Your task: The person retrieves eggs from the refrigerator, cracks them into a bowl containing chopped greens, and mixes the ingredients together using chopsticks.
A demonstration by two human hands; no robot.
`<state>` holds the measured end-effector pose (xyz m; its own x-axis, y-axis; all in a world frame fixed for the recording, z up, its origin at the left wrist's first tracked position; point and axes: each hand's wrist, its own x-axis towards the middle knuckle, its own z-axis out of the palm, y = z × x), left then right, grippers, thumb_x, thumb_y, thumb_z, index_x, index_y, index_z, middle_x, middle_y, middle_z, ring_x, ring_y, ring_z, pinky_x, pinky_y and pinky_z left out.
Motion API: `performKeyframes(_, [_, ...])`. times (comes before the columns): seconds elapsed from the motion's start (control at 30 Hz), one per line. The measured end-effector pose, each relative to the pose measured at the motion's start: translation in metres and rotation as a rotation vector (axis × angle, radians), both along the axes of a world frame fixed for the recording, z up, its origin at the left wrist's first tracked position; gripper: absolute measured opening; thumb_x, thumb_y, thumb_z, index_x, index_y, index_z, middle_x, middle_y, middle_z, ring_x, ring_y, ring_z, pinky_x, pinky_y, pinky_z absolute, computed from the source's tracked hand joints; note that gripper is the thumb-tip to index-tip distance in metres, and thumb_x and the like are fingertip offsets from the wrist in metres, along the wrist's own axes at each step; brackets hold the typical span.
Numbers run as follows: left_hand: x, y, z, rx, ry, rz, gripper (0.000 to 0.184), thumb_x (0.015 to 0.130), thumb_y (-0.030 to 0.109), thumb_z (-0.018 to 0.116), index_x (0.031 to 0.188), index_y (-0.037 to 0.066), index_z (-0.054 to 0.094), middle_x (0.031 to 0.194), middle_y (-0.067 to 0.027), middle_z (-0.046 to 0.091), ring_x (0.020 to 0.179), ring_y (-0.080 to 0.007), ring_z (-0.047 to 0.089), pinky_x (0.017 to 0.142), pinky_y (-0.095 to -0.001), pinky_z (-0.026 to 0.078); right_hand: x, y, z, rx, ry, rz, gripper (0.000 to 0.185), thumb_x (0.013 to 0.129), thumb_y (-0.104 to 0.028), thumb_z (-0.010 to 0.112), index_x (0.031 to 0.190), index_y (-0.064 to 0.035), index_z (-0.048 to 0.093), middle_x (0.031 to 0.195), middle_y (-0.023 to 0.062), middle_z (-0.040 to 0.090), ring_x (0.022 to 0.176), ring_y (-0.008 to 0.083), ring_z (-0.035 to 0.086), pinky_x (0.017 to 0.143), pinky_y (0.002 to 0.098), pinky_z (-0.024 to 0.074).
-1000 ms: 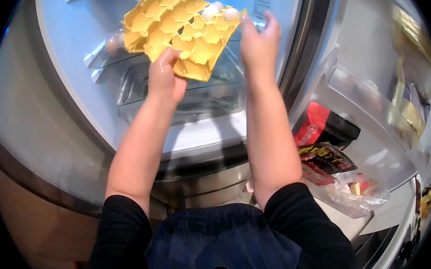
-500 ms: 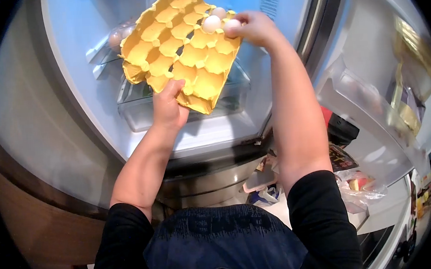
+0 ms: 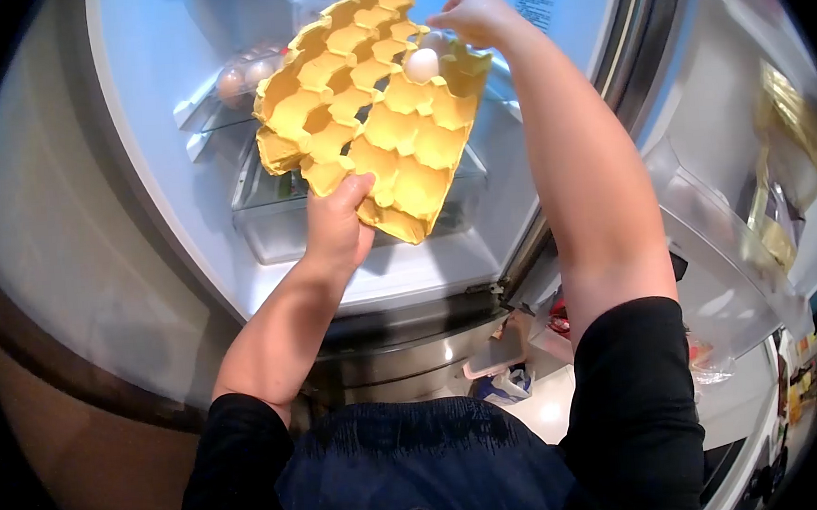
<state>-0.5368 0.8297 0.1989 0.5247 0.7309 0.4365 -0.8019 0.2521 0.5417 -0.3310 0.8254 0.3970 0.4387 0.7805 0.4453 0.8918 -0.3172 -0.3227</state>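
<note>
My left hand (image 3: 339, 224) grips the near lower edge of a yellow egg tray (image 3: 408, 138), its thumb on top. The tray is tilted in front of the open fridge, and most of its cups hold nothing. One white egg (image 3: 422, 65) sits near the tray's far right side, with a second egg (image 3: 435, 41) partly visible just behind it. Beyond those eggs, over the tray's far edge, my right hand (image 3: 476, 17) has its fingers curled together. What they hold, if anything, is hidden.
Several eggs (image 3: 246, 76) rest on a fridge shelf at the left, behind the tray. A clear drawer (image 3: 271, 231) lies below. The open fridge door with its clear bins (image 3: 725, 236) stands at the right. Bags and packages (image 3: 505, 385) are on the floor below.
My right hand has lifted up and away from the tray's right edge, and the egg it was touching is gone from its cup. The tray appears slightly lower and further right.
</note>
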Motion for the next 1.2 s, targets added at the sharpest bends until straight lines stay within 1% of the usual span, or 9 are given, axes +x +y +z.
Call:
performKeyframes(0.1, [0.001, 0.005, -0.002, -0.002, -0.056, -0.037, 0.052, 0.074, -0.007, 0.047, 0.124, 0.001, 0.035, 0.119, -0.0112, 0.046, 0.110, -0.0259, 0.047, 0.093, -0.0378, 0.039, -0.019, -0.003, 0.001, -0.261, -0.223, -0.068, 0.044, 0.071, -0.039, 0.067, 0.087, 0.0020, 0.064, 0.080, 0.0123, 0.062, 0.068, 0.0227, 0.057, 0.061, 0.0347, 0.0474])
performKeyframes(0.27, [-0.004, 0.017, -0.002, 0.023, -0.074, -0.091, 0.051, 0.075, -0.007, 0.047, 0.124, 0.002, 0.035, 0.121, -0.0103, 0.046, 0.111, -0.0247, 0.046, 0.094, -0.0372, 0.038, -0.010, 0.019, -0.010, -0.265, -0.055, -0.084, 0.040, 0.069, -0.037, 0.069, 0.081, 0.0008, 0.065, 0.075, 0.0113, 0.062, 0.068, 0.0204, 0.056, 0.064, 0.0337, 0.0451])
performKeyframes(0.37, [0.000, 0.009, 0.000, 0.043, -0.079, -0.092, 0.050, 0.075, -0.006, 0.047, 0.123, 0.002, 0.036, 0.120, -0.0101, 0.046, 0.111, -0.0239, 0.047, 0.093, -0.0367, 0.039, -0.004, -0.003, -0.010, 0.005, 0.299, 0.033, 0.036, 0.071, -0.034, 0.069, 0.084, -0.0005, 0.065, 0.080, 0.0099, 0.062, 0.068, 0.0199, 0.056, 0.063, 0.0319, 0.0453])
performKeyframes(0.53, [-0.001, 0.011, 0.000, 0.063, -0.057, -0.064, 0.049, 0.074, -0.005, 0.048, 0.122, 0.000, 0.038, 0.117, -0.0111, 0.049, 0.107, -0.0249, 0.050, 0.092, -0.0378, 0.041, 0.015, -0.033, -0.004, 0.634, 1.737, 0.812, 0.035, 0.082, -0.013, 0.051, 0.112, 0.0036, 0.044, 0.101, 0.0204, 0.055, 0.072, 0.0196, 0.059, 0.058, 0.0290, 0.0536])
performKeyframes(0.63, [-0.001, 0.013, -0.002, 0.069, -0.040, -0.065, 0.048, 0.075, -0.005, 0.048, 0.121, 0.000, 0.038, 0.116, -0.0111, 0.049, 0.107, -0.0246, 0.050, 0.092, -0.0376, 0.041, 0.003, -0.035, -0.019, 0.769, 1.752, 1.101, 0.032, 0.083, -0.012, 0.049, 0.112, 0.0016, 0.046, 0.104, 0.0204, 0.054, 0.068, 0.0191, 0.058, 0.056, 0.0285, 0.0526])
performKeyframes(0.77, [-0.009, 0.007, -0.001, 0.089, -0.034, -0.066, 0.048, 0.075, -0.006, 0.048, 0.121, 0.000, 0.038, 0.116, -0.0113, 0.049, 0.106, -0.0247, 0.050, 0.091, -0.0376, 0.041, -0.046, -0.049, -0.020, 0.558, 0.931, 0.525, 0.037, 0.080, -0.024, 0.058, 0.112, -0.0086, 0.048, 0.109, 0.0200, 0.050, 0.073, 0.0201, 0.058, 0.058, 0.0293, 0.0509])
performKeyframes(0.8, [-0.012, 0.006, -0.002, 0.095, -0.033, -0.067, 0.048, 0.075, -0.006, 0.048, 0.121, 0.001, 0.038, 0.116, -0.0114, 0.049, 0.106, -0.0247, 0.050, 0.091, -0.0376, 0.042, -0.064, -0.047, -0.017, 0.366, 0.621, 0.251, 0.050, 0.072, -0.037, 0.067, 0.109, -0.0090, 0.050, 0.111, 0.0192, 0.047, 0.076, 0.0231, 0.057, 0.060, 0.0327, 0.0500])
performKeyframes(0.9, [-0.029, -0.016, -0.012, 0.113, -0.007, -0.030, 0.047, 0.076, -0.007, 0.047, 0.121, 0.001, 0.037, 0.116, -0.0101, 0.048, 0.107, -0.0227, 0.049, 0.090, -0.0361, 0.041, -0.078, -0.056, -0.026, -0.011, -0.223, -0.028, 0.060, 0.065, -0.047, 0.071, 0.106, -0.0079, 0.052, 0.113, 0.0187, 0.047, 0.082, 0.0273, 0.057, 0.063, 0.0356, 0.0492])
performKeyframes(1.2, [-0.104, -0.128, -0.050, 0.098, 0.024, 0.184, 0.043, 0.078, -0.007, 0.045, 0.120, 0.001, 0.039, 0.116, -0.0100, 0.049, 0.106, -0.0213, 0.051, 0.089, -0.0348, 0.042, -0.140, -0.117, -0.070, -0.433, -0.368, 0.132, 0.056, 0.062, -0.050, 0.066, 0.099, -0.0084, 0.063, 0.108, 0.0160, 0.056, 0.096, 0.0275, 0.056, 0.080, 0.0363, 0.0451])
